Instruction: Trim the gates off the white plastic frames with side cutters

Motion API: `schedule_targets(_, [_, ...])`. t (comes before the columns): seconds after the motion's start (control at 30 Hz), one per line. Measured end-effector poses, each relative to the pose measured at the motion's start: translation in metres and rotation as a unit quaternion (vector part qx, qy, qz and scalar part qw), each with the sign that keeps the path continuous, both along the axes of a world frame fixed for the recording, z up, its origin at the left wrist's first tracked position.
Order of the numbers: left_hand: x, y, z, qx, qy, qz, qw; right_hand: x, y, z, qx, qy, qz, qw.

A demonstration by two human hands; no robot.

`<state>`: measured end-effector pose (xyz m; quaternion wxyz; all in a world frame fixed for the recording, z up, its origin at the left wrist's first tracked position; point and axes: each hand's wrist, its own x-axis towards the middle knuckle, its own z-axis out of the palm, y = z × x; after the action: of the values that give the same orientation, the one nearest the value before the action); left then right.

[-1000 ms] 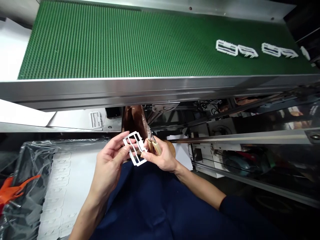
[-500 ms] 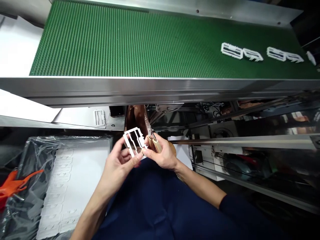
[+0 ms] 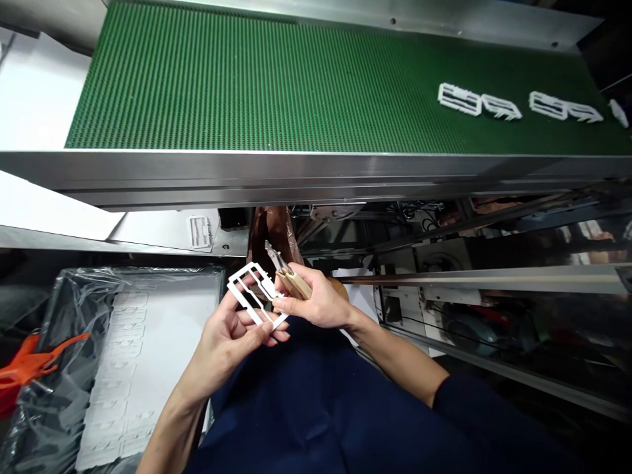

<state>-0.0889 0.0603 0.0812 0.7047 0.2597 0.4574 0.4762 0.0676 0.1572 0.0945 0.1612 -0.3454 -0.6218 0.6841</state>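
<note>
My left hand [image 3: 232, 339] pinches a white plastic frame part [image 3: 254, 294] by its lower edge, holding it above my dark blue lap. My right hand [image 3: 316, 303] is closed round small cutters with tan handles [image 3: 291, 280]. Their metal jaws point up and left, beside the frame's upper right edge. Both hands are close together below the steel edge of the conveyor.
A green conveyor belt [image 3: 257, 79] runs across the top, with several white frame parts [image 3: 481, 104] at its right end. A plastic-lined tray of stacked white parts [image 3: 128, 368] lies to my left, with an orange clamp [image 3: 29, 362] on its edge. One white part [image 3: 199, 231] rests on the ledge.
The frame has been turned and moved down and left in my left hand. The cutters have swung so that their jaws now point up-left.
</note>
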Motion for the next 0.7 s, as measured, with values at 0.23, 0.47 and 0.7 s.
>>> schedule_targets(0.23, [-0.001, 0.002, -0.001, -0.009, -0.001, 0.036, 0.999, -0.001, 0.001, 0.002, 0.024, -0.011, 0.022, 0.999])
schedule_targets(0.47, [0.007, 0.005, 0.007, -0.031, 0.035, 0.091, 0.995, -0.005, -0.001, 0.006, 0.036, -0.041, 0.030, 0.998])
schedule_targets(0.7, [0.007, 0.003, 0.007, -0.020, 0.034, 0.078, 0.996, -0.006, 0.001, 0.006, 0.032, -0.041, 0.055, 0.997])
